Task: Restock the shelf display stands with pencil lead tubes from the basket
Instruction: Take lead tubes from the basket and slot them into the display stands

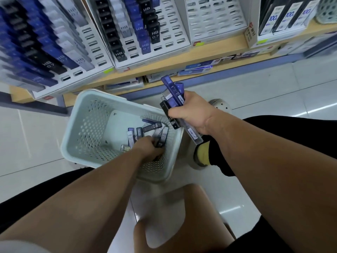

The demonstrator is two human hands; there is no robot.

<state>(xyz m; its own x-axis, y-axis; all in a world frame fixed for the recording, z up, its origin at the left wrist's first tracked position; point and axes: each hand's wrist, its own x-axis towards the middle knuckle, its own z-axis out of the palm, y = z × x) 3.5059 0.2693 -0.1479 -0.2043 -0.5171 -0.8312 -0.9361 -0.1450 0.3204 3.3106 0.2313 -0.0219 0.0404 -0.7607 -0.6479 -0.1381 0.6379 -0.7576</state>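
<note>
On the floor: a pale green perforated basket (85,125) sits tilted just below the shelf (218,50); the left forearm covers its near corner.
Inside the basket: loose tubes (152,127) lie jumbled against the right-hand wall, black, blue and clear, a few marked HB 0.7. A flat pale card shows beneath them.
Left hand (148,148): it is down in the basket with its fingers curled round one or more of the loose tubes. The fingertips are hidden under the knuckles, so I cannot tell how many it grips.
Right hand (191,115): it is held above the basket's right rim, fingers closed tight round a bundle of tubes (175,99).
Bundle: blue ends fan upward, a black tube marked HB 07 juts out beside the fist, and a clear one pokes down below the wrist. They overlap too much to count.
Display stands (169,35): three white slotted stands lean back on the wooden shelf, all cut off at the top.
Left stand (87,39): columns of black, blue and grey tubes, smeared by blur.
Middle stand: tubes fill its left columns, and bare slots show on its right.
Right stand (215,17): rows of bare white slots.
Far right: dark packs (290,15) printed "100", the finer print unreadable.
Under the shelf: flat packets (197,68), mostly hidden by the shelf edge.
Behind the right hand: a pale clog (220,105), half covered.
Between the knees: a tan seat (182,207) with a hand slot, partly hidden by the arms.
</note>
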